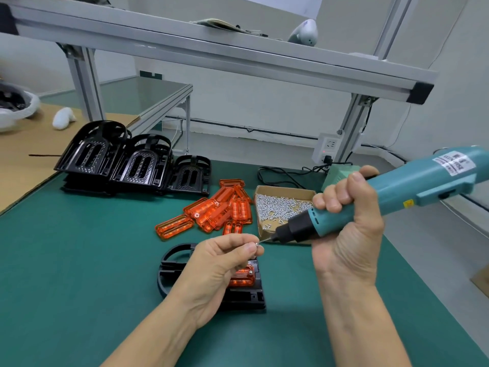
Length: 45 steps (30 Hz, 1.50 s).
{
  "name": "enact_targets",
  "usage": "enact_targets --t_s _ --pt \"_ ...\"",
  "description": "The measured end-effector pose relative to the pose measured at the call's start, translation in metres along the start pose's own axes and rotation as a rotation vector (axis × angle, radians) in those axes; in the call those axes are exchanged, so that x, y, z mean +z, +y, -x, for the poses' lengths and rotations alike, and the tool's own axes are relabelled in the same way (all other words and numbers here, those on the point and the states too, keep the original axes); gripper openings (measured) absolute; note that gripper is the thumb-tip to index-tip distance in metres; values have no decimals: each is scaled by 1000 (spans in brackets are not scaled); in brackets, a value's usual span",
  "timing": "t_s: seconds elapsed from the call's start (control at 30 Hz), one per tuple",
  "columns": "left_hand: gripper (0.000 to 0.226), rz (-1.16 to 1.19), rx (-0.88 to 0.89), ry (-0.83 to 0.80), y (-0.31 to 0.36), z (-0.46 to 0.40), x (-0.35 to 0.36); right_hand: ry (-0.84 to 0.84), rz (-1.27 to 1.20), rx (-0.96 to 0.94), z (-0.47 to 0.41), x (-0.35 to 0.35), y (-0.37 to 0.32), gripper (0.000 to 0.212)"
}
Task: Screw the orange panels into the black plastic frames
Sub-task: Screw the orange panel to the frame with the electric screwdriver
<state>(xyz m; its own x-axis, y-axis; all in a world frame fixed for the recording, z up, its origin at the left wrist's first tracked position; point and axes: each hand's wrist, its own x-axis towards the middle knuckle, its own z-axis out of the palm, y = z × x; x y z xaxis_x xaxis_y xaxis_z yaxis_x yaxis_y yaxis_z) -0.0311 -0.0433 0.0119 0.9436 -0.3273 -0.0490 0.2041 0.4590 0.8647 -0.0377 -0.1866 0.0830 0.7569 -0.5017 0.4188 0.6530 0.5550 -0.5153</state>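
Observation:
A black plastic frame [172, 263] lies flat on the green mat, with an orange panel [244, 278] seated in it, partly hidden under my left hand [219, 263]. That hand pinches a small silver screw [256, 244] at the bit tip of the teal electric screwdriver [370, 205]. My right hand [349, 226] grips the screwdriver's barrel, tilted down to the left, above the frame.
A heap of loose orange panels [214, 211] lies behind the frame. A cardboard box of screws [280, 207] sits to their right. Stacked black frames [132, 162] stand at the back left. An aluminium shelf rail [211, 49] crosses overhead, and a power strip [326, 149] with cables stands behind.

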Motion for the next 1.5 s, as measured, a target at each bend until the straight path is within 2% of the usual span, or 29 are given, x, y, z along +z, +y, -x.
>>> enact_targets --t_s 0.37,0.6,0.83,0.97,1.03,1.17,1.27,1.37,1.5 --pt "15 62 15 46 -3 1 0 -32 45 -36 4 3 4 16" --pt "13 -70 130 118 -6 2 3 -59 97 -94 6 3 11 16" --pt "18 -103 152 100 -6 -1 -4 -40 81 -63 6 3 16 16" --pt "39 -251 188 41 5 4 -18 -44 62 -40 5 3 18 16" --pt "41 -334 241 116 16 5 -30 -60 67 -26 5 2 21 16" --pt "33 -826 331 309 32 4 -58 -108 115 24 9 1 31 18" --pt "35 -1134 290 264 31 7 -67 -153 135 76 13 1 43 19" --pt "43 -1249 170 183 21 7 -70 -203 187 105 17 2 56 19" --pt "50 -1236 115 124 14 5 -72 -264 262 129 19 4 69 20"
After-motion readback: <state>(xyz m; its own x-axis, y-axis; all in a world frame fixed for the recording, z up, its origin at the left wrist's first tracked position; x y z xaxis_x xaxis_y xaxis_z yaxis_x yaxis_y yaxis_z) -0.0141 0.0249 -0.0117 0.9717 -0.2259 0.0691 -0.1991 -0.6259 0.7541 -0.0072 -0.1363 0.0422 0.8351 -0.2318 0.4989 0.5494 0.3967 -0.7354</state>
